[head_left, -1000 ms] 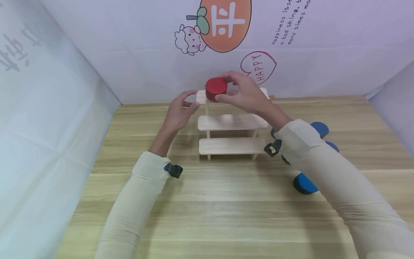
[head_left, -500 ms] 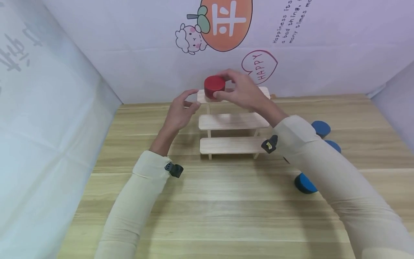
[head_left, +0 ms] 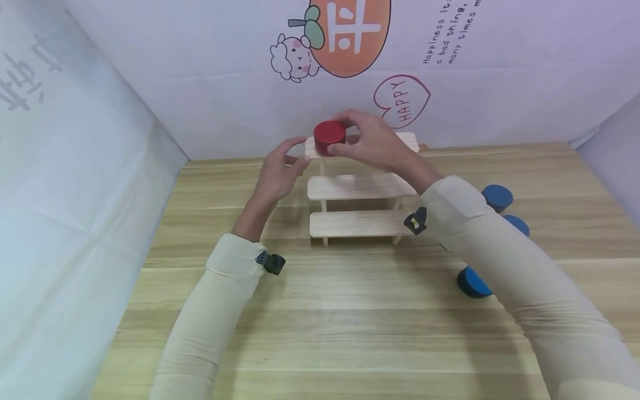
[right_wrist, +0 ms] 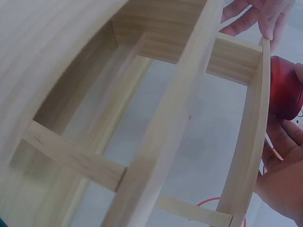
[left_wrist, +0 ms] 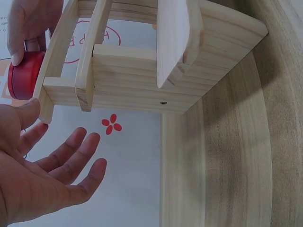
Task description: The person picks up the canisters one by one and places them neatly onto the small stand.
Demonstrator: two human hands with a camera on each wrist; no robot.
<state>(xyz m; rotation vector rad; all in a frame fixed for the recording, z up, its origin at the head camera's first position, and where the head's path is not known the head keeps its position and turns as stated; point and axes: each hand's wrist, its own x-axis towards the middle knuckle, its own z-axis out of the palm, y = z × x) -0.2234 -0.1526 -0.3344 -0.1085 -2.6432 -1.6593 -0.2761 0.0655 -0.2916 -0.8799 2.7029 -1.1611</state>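
A three-tiered wooden stand (head_left: 354, 188) stands against the back wall. At the left end of its top shelf (left_wrist: 43, 101), my left hand (head_left: 278, 176) pinches the edge between thumb and index finger, the other fingers spread in the left wrist view. My right hand (head_left: 376, 141) grips a red cylinder (head_left: 329, 138) from its right side, thumb in front and fingers behind. The red cylinder (right_wrist: 285, 88) is upright at the top shelf's left part, its base against the board in both wrist views. The middle and bottom shelves bear nothing.
Several blue cylinders lie on the table to the right: one at the back (head_left: 497, 198), one behind my right sleeve (head_left: 518, 225), one nearer the front (head_left: 474, 282). A printed white cloth (head_left: 220, 111) hangs behind the stand; another cloth (head_left: 65, 222) borders the left side.
The red cylinder, in my right hand, has moved slightly left and down to the top shelf's surface. My left hand has stayed at the shelf's left end.
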